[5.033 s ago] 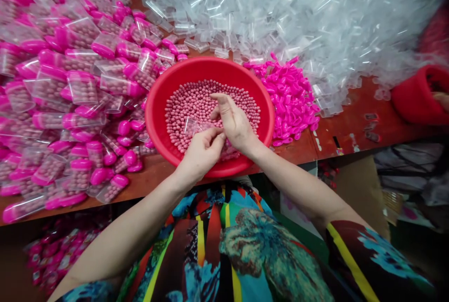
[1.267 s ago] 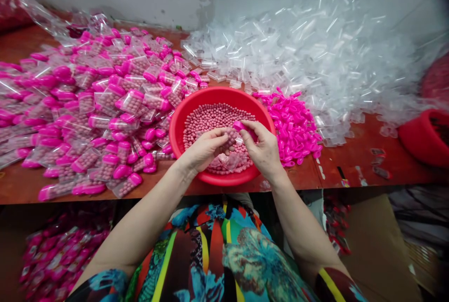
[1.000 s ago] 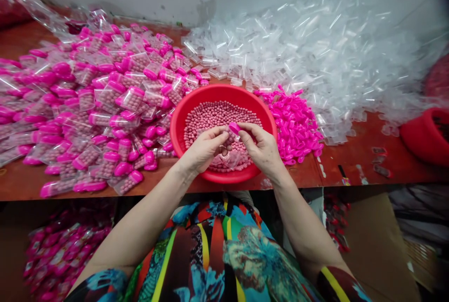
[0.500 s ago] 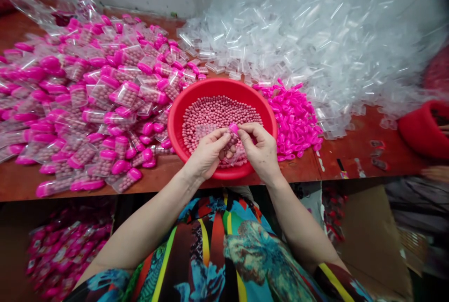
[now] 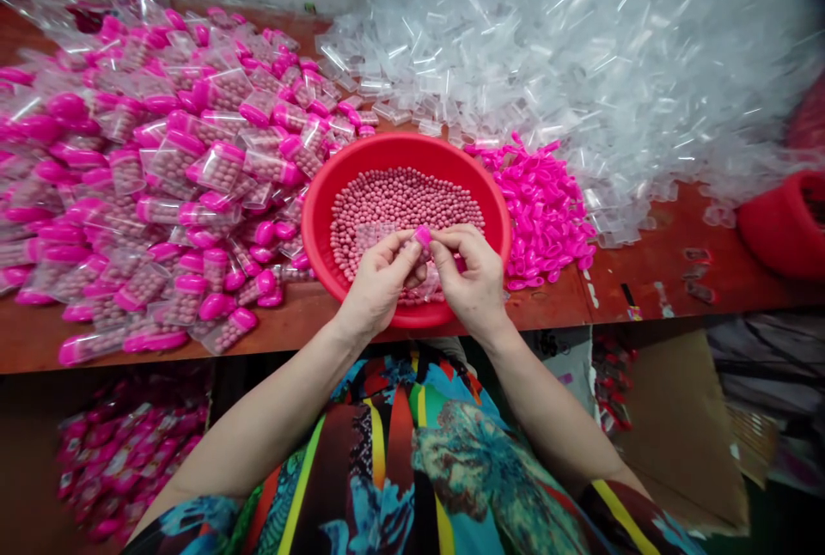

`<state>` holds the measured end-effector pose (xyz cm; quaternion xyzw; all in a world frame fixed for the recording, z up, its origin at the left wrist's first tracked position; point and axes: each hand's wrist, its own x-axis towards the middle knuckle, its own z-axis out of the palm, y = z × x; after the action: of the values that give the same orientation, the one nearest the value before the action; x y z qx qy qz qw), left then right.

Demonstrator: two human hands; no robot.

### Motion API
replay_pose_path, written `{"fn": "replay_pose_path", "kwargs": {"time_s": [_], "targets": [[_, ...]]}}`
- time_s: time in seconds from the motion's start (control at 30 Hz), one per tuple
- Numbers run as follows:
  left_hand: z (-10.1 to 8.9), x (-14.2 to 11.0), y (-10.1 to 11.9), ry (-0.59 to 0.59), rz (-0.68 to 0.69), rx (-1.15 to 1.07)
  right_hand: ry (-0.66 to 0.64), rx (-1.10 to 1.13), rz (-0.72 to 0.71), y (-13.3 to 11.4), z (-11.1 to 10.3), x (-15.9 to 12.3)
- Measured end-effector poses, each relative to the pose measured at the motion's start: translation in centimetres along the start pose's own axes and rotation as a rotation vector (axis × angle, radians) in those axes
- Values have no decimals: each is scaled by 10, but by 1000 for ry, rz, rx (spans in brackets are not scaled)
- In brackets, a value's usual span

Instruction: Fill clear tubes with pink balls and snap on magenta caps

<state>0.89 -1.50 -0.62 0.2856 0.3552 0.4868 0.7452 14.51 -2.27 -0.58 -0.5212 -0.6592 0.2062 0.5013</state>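
Three heaps crowd the red-brown tabletop (image 5: 625,259): at left we see bead-filled clear containers with magenta caps (image 5: 216,168), at the back right a broad mass of transparent sleeves (image 5: 547,65), and at front right loose magenta caps (image 5: 547,207). Among them stands a red bowl (image 5: 319,237), part-filled with dusty-pink beads (image 5: 406,194); a clear sleeve (image 5: 377,234) lies on these, left of centre. Near the right edge we note a red tub (image 5: 777,224) and small dark pieces (image 5: 698,271). Pink packets (image 5: 129,469) lie below the tabletop at left.

Over the near half of the bowl the two hands meet, screening part of the beads. We find the left hand (image 5: 377,284) and right hand (image 5: 470,280) pinched together, thumbs against fingers, on a small capped container (image 5: 422,235). Its glossy magenta cap shows between the fingertips; the left fingers hide most of its body, so we cannot tell how full it is. Another magenta patch (image 5: 460,264) shows beneath the right fingers, its shape unclear.
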Motion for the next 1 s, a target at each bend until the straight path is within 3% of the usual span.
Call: {"fn": "replay_pose_path", "kwargs": {"time_s": [0.17, 0.27, 0.37, 0.5, 0.6, 0.7, 0.83, 1.0], "targets": [[1, -4, 0, -62, -15, 133, -170, -14, -139, 5, -30, 4], [2, -4, 2, -183, -91, 162, -172, 33, -92, 5, -39, 13], [2, -3, 4, -282, -164, 201, -113, 226, 135, 6, -26, 24], [0, -1, 4, -287, -203, 193, -262, 463, 388, 11, 5, 32], [-1, 0, 4, -287, -219, 222, -365, 495, 435, 13, 12, 33], [0, 1, 2, -263, -183, 256, -416, 431, 326, 12, 6, 33], [4, 0, -1, -175, -123, 322, -292, 114, 195, 19, 5, 32], [5, 3, -1, -135, -223, 220, -120, 186, 374, 28, 6, 23]]}}
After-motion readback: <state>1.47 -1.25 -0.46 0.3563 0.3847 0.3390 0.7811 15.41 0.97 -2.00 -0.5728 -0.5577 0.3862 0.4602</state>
